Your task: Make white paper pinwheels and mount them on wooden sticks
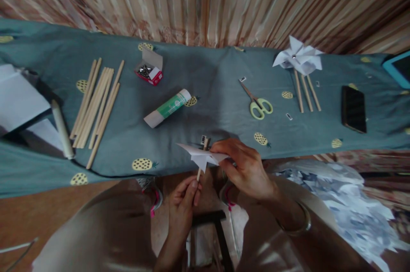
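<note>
Left hand [184,195] pinched around stick [201,162]; right hand [245,167] gripping pinwheel [201,156]. Beyond pinwheel: glue [167,108], scissors [258,101].

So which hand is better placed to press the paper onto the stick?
Probably the right hand: its fingers already pinch the folded white paper at the top of the stick. The left hand grips the stick's lower end, steadying it.

White paper pinwheel [202,156]; teal tablecloth [218,109] with yellow pineapples.

White paper pinwheel [202,156] on upright stick [201,165]
</note>
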The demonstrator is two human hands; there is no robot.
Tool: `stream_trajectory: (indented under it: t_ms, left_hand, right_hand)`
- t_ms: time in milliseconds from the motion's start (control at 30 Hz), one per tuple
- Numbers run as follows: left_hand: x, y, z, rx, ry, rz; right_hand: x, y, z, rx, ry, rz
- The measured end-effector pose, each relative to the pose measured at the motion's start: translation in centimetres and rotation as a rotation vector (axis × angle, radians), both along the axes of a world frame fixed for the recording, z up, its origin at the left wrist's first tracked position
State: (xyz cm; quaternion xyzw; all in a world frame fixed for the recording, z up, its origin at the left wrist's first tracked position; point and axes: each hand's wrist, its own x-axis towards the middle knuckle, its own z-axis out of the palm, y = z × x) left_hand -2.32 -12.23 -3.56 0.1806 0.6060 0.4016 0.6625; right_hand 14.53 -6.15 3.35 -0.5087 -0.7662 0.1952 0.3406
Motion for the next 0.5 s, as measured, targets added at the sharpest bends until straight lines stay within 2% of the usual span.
stream_trajectory:
  t_ms: [200, 500]
  left_hand:
    - [-0.03, 0.04, 0.02, -0.044, 0.011, -0.007]
    - [-0.14, -0.32, -0.77, -0.070, -0.020, 0.022]
  right_hand:
    - [-0.03, 0.24, -0.48, -0.004, 0.014, 0.001]
    - [-0.03, 0.49, -0.58, -0.001, -0.003, -0.020]
